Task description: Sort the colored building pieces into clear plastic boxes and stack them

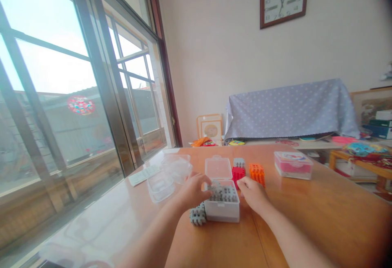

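A clear plastic box (221, 212) stands on the table with its lid (218, 168) folded back. Grey interlocking blocks (223, 193) fill the box. My left hand (196, 190) is at the box's left rim, thumb and fingers curved and apart beside the grey blocks. On the other side, my right hand (253, 194) is closed near the right rim; what its fingers hold, if anything, is hidden. A joined grey block piece (197, 215) lies against the box's left side. Behind my right hand are red blocks (238, 175), orange blocks (257, 173) and a light grey block stack (239, 162).
Another clear container (159, 187) and crumpled clear plastic (178, 167) lie to the left. A lidded box with pink contents (293, 166) stands at the right. The wooden table (324, 219) borders a window on the left; a cloth-covered object (290, 110) is beyond its far edge.
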Tool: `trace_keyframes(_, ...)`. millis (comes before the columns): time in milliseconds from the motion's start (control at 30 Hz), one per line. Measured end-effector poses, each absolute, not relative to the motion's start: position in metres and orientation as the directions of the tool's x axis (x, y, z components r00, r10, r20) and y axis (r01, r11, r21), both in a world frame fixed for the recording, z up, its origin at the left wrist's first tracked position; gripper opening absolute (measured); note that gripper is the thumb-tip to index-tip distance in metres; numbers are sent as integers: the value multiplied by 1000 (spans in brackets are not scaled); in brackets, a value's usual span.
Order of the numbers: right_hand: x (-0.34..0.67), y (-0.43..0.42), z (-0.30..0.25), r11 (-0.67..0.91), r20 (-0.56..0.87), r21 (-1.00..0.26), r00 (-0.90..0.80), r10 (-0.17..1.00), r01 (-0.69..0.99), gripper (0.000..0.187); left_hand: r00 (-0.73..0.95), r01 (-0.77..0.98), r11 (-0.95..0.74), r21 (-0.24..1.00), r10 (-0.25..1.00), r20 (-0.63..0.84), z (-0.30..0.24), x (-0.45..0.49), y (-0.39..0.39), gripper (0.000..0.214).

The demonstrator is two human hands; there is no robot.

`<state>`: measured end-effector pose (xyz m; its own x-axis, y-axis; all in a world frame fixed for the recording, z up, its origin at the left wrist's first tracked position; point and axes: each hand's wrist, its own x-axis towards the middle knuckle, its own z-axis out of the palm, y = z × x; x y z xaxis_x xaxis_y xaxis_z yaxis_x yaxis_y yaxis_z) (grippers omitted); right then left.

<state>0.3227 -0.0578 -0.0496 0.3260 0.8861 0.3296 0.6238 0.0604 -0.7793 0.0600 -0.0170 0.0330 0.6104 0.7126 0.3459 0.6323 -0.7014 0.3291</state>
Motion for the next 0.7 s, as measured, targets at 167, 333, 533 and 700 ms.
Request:
trace_keyframes(167,322,-59,-46,58,333,-782,336,881,621,36,647,636,-724,269,689,325,34,61,-15,21)
trace_keyframes(333,322,-59,-46,65,349,-772,336,875,632,37,640,641,-723,259,689,339,36,62,-17,18)
trace_keyframes(533,322,-61,-43,72,346,-775,327,879,627,37,678,614,-749,252,663,317,43,65,-27,20)
trace_keyframes(700,321,-62,-41,60,336,-777,333,881,626,36,705,596,-770,227,637,313,43,64,-28,21)
